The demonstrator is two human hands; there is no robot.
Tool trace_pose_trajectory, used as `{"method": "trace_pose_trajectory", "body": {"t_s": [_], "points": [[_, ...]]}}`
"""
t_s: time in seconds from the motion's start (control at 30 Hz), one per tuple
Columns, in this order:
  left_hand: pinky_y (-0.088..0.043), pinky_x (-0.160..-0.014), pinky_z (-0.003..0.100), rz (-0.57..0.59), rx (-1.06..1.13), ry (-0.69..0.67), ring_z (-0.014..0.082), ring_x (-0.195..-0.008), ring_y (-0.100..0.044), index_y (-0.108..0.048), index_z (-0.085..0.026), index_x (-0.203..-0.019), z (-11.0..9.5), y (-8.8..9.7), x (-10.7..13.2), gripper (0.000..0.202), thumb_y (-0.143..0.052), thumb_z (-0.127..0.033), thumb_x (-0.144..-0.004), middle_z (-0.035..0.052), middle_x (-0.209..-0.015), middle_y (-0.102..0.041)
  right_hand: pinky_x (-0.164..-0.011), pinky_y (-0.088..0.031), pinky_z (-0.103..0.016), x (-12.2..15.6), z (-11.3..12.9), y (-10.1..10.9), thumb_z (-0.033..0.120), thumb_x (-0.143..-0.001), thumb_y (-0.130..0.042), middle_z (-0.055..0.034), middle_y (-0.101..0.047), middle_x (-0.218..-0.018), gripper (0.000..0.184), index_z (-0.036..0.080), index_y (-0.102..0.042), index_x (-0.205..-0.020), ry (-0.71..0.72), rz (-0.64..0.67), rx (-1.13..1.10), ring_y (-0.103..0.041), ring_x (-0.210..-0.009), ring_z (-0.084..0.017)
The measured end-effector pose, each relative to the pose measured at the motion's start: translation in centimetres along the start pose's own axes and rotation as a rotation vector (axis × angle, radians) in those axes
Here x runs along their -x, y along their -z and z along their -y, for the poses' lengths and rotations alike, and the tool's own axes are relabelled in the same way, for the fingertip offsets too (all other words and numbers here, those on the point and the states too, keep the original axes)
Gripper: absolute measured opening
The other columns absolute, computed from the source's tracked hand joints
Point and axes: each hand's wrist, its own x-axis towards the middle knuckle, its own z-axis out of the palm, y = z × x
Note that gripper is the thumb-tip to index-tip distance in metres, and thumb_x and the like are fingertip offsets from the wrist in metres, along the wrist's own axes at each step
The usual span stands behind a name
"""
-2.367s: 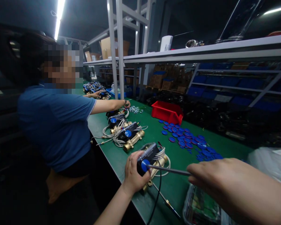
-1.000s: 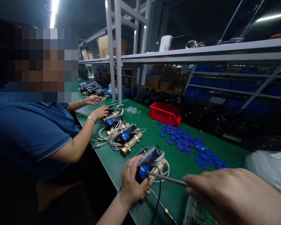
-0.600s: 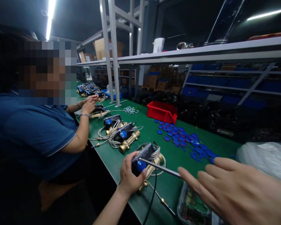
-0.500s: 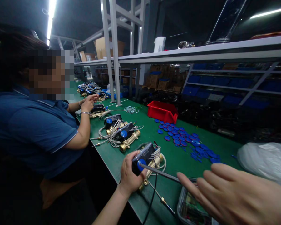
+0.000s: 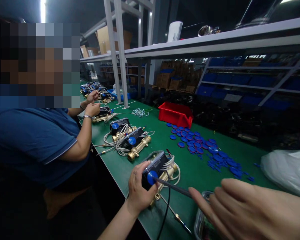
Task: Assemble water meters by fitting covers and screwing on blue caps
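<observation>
My left hand [image 5: 141,190] grips the near end of a brass-bodied meter [image 5: 153,164] with a black housing and coiled grey cables. Its fingers lie on the housing's left side, and the thumb is below a round blue cap [image 5: 152,177]. In my right hand [image 5: 252,208] is a long, thin metal tool [image 5: 176,188]; its handle is hidden by the hand. The index finger stretches along the shaft, and the tool's tip touches the blue cap. A black cable [image 5: 167,201] hangs in front of the meter, beside a brass-fitted probe [image 5: 178,217].
Similar meters [image 5: 137,146] stand to the left, where a co-worker's hands [image 5: 92,103] are busy. Loose blue caps [image 5: 190,140] lie behind, near a red bin [image 5: 175,113]. A clear plastic container [image 5: 198,223] sits under my right hand, a plastic bag [image 5: 287,170] at right.
The view has shifted slightly. The tool's tip stays at the blue cap, and its shaft looks darker. My left hand keeps its hold; the co-worker's hands have moved.
</observation>
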Motion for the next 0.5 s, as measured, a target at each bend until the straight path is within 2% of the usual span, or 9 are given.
{"method": "trace_pose_trajectory", "body": {"t_s": [0.1, 0.2, 0.33, 0.43, 0.5], "points": [[-0.052, -0.089, 0.041, 0.012, 0.005, -0.004, 0.0247, -0.103, -0.061, -0.043, -0.018, -0.125, 0.0, 0.0, 0.0, 0.048, -0.059, -0.027, -0.081, 0.0116, -0.111, -0.061, -0.049, -0.033, -0.034, -0.9, -0.1, 0.8, 0.018, -0.068, -0.047, -0.0035, -0.059, -0.058, 0.027, 0.02, -0.066, -0.087, -0.079, -0.064, -0.081, -0.045, -0.047, -0.018], [-0.052, -0.089, 0.041, 0.022, -0.006, -0.003, 0.0248, -0.103, -0.061, -0.043, -0.018, -0.124, 0.2, 0.0, -0.1, 0.047, -0.059, -0.028, -0.082, 0.012, -0.111, -0.061, -0.049, -0.034, -0.034, -1.6, -0.3, 1.6, 0.014, -0.066, -0.049, -0.0043, -0.061, -0.056, 0.029, 0.016, -0.067, -0.089, -0.169, -0.104, -0.092, -0.049, -0.046, -0.019], [-0.053, -0.087, 0.041, 0.009, -0.049, -0.014, 0.0246, -0.102, -0.061, -0.044, -0.018, -0.123, 0.6, -0.1, -0.3, 0.044, -0.057, -0.029, -0.082, 0.0119, -0.11, -0.061, -0.046, -0.034, -0.031, -1.7, -0.9, 2.3, 0.009, -0.064, -0.056, 0.0004, -0.059, -0.053, 0.03, 0.014, -0.066, -0.092, -0.276, -0.028, -0.212, -0.051, -0.044, -0.017], [-0.05, -0.092, 0.047, -0.049, -0.12, -0.029, 0.0282, -0.111, -0.057, -0.044, -0.017, -0.125, -0.5, 0.1, 0.2, 0.045, -0.058, -0.026, -0.083, 0.0147, -0.116, -0.058, -0.044, -0.03, -0.03, -0.1, -1.6, 3.8, 0.003, -0.067, -0.055, 0.0034, -0.055, -0.051, 0.025, 0.016, -0.065, -0.086, -0.362, 0.019, -0.349, -0.049, -0.042, -0.015], [-0.046, -0.095, 0.051, -0.151, -0.198, -0.033, 0.0308, -0.118, -0.051, -0.044, -0.016, -0.126, -2.4, 0.4, 1.2, 0.045, -0.059, -0.023, -0.083, 0.0172, -0.122, -0.055, -0.048, -0.032, -0.03, 2.4, -1.7, 5.4, 0.001, -0.075, -0.044, 0.0016, -0.055, -0.055, 0.03, 0.016, -0.065, -0.092, -0.402, -0.008, -0.343, -0.049, -0.045, -0.015]]}}
